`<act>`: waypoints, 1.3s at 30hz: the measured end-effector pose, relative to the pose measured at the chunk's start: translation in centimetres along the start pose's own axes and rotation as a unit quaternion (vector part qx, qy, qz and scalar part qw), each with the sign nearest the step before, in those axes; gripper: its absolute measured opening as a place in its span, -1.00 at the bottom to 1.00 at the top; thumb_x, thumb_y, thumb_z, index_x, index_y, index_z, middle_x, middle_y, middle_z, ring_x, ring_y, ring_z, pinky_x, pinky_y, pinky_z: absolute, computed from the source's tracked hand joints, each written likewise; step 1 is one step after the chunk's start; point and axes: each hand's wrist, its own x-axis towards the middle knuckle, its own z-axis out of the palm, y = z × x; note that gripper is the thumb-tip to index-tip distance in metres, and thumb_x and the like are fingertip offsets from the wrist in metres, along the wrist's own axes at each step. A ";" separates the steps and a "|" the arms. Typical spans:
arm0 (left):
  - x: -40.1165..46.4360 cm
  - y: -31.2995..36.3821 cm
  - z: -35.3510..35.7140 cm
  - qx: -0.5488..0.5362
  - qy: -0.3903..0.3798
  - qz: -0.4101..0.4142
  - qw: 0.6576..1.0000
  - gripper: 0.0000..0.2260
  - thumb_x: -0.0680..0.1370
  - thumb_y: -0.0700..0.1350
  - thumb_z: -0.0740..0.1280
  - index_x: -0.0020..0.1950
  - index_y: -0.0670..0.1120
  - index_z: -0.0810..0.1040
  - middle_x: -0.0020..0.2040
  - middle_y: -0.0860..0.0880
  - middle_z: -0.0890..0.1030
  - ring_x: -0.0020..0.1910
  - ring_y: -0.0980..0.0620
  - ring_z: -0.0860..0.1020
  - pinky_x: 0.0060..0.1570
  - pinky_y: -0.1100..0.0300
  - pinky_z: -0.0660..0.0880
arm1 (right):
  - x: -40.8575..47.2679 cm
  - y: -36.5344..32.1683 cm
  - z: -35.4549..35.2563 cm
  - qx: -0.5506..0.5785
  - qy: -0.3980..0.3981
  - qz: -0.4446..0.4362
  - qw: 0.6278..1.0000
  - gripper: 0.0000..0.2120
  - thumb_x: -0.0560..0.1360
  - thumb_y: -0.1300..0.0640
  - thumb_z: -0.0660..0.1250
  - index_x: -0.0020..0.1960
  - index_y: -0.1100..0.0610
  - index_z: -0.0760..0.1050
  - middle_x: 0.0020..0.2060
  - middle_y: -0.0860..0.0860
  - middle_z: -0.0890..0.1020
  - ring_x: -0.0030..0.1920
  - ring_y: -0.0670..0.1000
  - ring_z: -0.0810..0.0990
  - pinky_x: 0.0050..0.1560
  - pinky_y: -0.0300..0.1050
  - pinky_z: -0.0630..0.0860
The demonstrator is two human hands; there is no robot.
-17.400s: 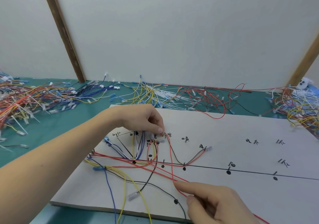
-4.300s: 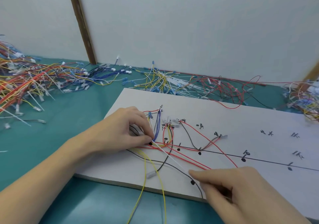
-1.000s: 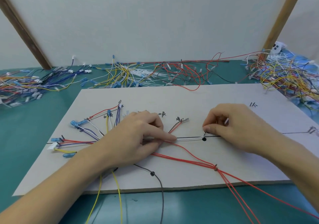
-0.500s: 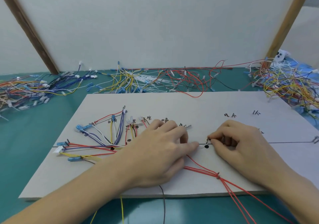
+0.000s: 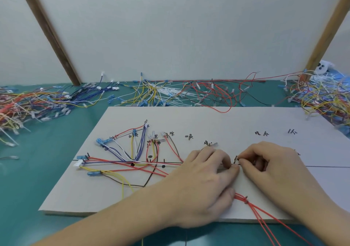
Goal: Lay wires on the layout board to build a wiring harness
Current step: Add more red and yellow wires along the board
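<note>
Several wires (image 5: pixel 132 162) are lying routed on the board's (image 5: pixel 208 120) left part; its right part is awaiting wires. Left hand (image 5: pixel 204 185) is pressing them flat, right hand (image 5: pixel 269 162) is pinching a wire end (image 5: pixel 235 159) at mid-board.

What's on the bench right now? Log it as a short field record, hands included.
surface: white layout board on a green table
laid wires: red, blue, white, yellow and brown wires fanned over the board's left part
left hand: pressing wires down along the black line
right hand: pinching a small wire end at the line
tied bundle: red wires trailing off the near edge
stock: loose wire piles along the back of the table
</note>
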 end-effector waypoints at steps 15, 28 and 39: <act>1.0 0.5 -2.5 0.021 -0.102 -0.028 0.994 -0.58 0.70 0.17 0.10 0.43 -0.03 0.44 0.25 -0.07 0.40 0.24 -0.12 0.35 0.21 -0.07 0.35 | -0.5 -1.9 0.5 -0.031 0.008 0.070 0.997 -0.84 0.43 0.12 0.49 -0.28 -0.09 0.60 -0.44 -0.18 0.59 -0.32 -0.12 0.56 -0.25 -0.08 0.49; -3.8 -2.4 -4.4 -0.160 0.064 -0.076 0.982 -0.76 0.69 0.03 0.27 0.29 0.05 0.64 0.16 0.11 0.61 0.22 0.08 0.48 0.27 0.04 0.37 | 2.2 -1.9 -0.7 -0.028 -0.083 0.141 0.986 -0.85 0.44 0.10 0.51 -0.29 -0.05 0.66 -0.34 -0.15 0.68 -0.22 -0.14 0.63 -0.22 -0.16 0.48; -16.2 -11.6 -4.8 -0.214 0.331 -0.362 0.845 -0.74 0.56 -0.23 0.43 -0.02 0.16 0.71 -0.18 0.21 0.61 -0.44 0.18 0.41 -0.42 0.37 0.31 | 0.5 -8.7 -0.9 0.003 -0.020 0.032 0.999 -0.90 0.44 -0.01 0.35 -0.21 -0.13 0.63 -0.23 -0.36 0.60 -0.23 -0.18 0.55 -0.29 -0.26 0.37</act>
